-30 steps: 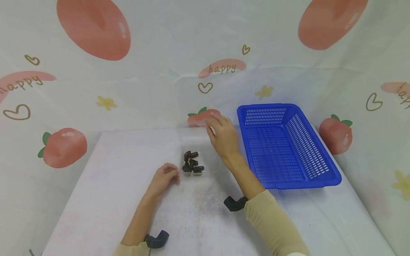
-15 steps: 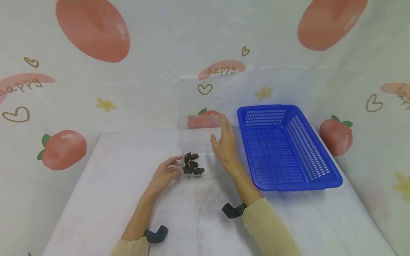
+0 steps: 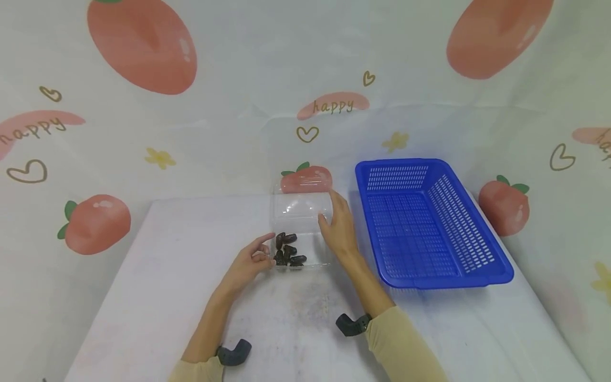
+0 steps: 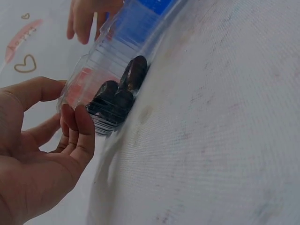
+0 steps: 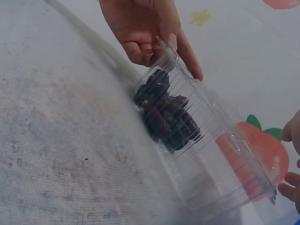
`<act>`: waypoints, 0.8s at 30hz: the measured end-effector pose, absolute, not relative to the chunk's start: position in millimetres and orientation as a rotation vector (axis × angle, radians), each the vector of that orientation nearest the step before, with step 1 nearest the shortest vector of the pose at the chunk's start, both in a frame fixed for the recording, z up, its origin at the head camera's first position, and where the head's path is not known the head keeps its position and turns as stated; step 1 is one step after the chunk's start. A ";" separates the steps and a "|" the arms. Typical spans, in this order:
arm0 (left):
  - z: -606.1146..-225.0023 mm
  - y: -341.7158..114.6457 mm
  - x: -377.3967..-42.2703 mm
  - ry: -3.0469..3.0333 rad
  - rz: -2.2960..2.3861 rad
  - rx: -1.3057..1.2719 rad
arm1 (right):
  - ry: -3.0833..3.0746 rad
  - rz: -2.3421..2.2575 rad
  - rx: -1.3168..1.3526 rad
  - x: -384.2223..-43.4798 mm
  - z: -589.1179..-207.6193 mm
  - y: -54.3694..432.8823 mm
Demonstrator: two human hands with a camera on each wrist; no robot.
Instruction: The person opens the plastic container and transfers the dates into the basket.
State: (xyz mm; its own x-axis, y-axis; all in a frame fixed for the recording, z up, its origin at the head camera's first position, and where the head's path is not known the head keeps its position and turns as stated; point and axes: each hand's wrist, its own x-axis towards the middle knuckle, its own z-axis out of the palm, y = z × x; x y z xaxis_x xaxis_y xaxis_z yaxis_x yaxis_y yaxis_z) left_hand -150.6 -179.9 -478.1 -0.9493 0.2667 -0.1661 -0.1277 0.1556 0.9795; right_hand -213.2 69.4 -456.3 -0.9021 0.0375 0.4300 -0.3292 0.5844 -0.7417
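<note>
A clear plastic clamshell box (image 3: 315, 249) sits on the white table, its hinged lid (image 3: 303, 207) raised at the back. Several dark brown, wrinkled oblong pieces like dates (image 3: 287, 249) lie in the left part of its base; the left wrist view shows the dates (image 4: 119, 89) through the ridged wall. My left hand (image 3: 245, 265) touches the left end of the box, index finger extended and the other fingers bent against the wall (image 4: 101, 124). My right hand (image 3: 341, 225) is at the lid's right edge, fingers spread and thumb apart; in the right wrist view only its fingertips (image 5: 290, 185) show.
To the right of the box stands a blue perforated plastic basket (image 3: 496, 265). A patterned cloth backdrop (image 3: 215, 132) rises behind the table. Each wrist carries a black curved mount (image 3: 353, 324). The table (image 3: 157, 297) has faint stains.
My right hand has let go of the lid's upper edge and come down along its right side. The lid stands raised. My left index finger has straightened towards the box.
</note>
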 end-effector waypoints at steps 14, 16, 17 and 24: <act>-475.1 -179.6 -147.4 2.111 1.841 0.112 | -2.410 1.590 0.457 -201.7 -459.9 58.3; -476.4 -179.7 -146.5 2.102 1.846 0.110 | -2.477 1.607 0.475 -200.0 -460.6 55.3; -476.6 -179.7 -145.9 2.097 1.847 0.111 | -2.509 1.610 0.486 -199.1 -460.4 53.9; -476.8 -179.7 -141.5 2.046 1.916 0.119 | -2.658 1.635 0.521 -197.8 -460.7 44.9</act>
State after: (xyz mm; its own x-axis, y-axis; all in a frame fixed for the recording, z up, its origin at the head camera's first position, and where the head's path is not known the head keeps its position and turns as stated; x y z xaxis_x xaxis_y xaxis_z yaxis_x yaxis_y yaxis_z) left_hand -141.5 -179.7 -476.8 -0.9405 0.2854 -0.1842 -0.1650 0.0901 0.9822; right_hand -197.8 44.9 -460.7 -0.9456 -0.2879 0.1516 -0.2652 0.4119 -0.8718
